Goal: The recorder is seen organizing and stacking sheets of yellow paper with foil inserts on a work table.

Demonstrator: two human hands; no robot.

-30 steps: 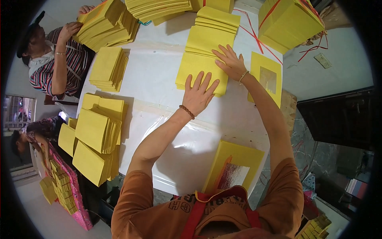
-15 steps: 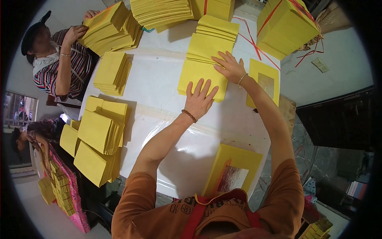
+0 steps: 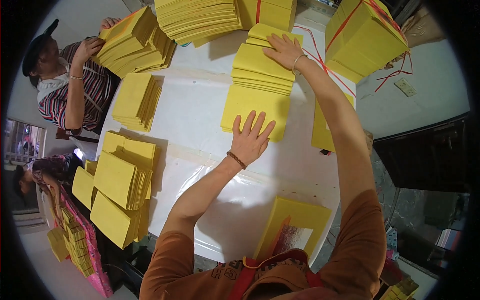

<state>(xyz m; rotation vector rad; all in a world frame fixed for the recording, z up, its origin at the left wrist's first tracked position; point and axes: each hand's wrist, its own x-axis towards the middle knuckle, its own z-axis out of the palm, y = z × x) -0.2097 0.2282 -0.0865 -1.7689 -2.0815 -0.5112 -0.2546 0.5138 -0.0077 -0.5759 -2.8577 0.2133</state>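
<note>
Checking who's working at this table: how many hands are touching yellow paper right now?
4. The left hand lies flat on the near stack; the right hand rests on the far stack; a co-worker's two hands grip a bundle at top left. Others may be hidden.

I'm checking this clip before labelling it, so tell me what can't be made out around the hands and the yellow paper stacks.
Head view only:
- Sheet count in the fanned yellow stack: edges too fine to tell.
- Paper under the left hand and right hand: covered by the palms.
- Yellow sheet at the table's right edge: partly hidden by the right forearm.
- Silvery-centred yellow sheet: lower part hidden by the person's chest.
- Red-tied bundle: top cut off by the picture's edge.
</note>
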